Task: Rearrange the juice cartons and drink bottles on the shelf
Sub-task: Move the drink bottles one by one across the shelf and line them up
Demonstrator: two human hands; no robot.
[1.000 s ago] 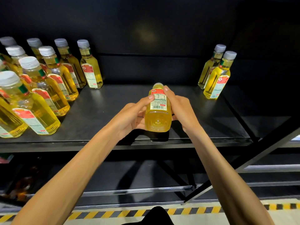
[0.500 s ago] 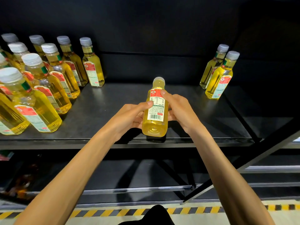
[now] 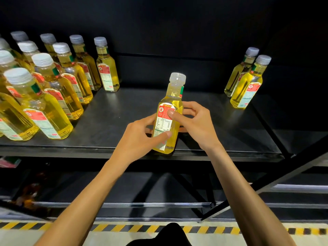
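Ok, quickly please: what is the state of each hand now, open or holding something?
Left hand: holds the yellow drink bottle near its base.
Right hand: holds the same bottle higher up.

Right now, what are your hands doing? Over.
Gripping yellow bottle with left hand and right hand. Bottle upright near shelf front edge. The other bottles stand apart, left and right.

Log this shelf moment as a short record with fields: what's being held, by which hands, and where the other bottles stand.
held bottle: yellow drink, pale cap, upright near the front edge of the shelf
left hand: grips its lower body, thumb on label
right hand: grips its upper body, thumb on label
left group: many matching bottles in rows
right pair: two matching bottles near the back
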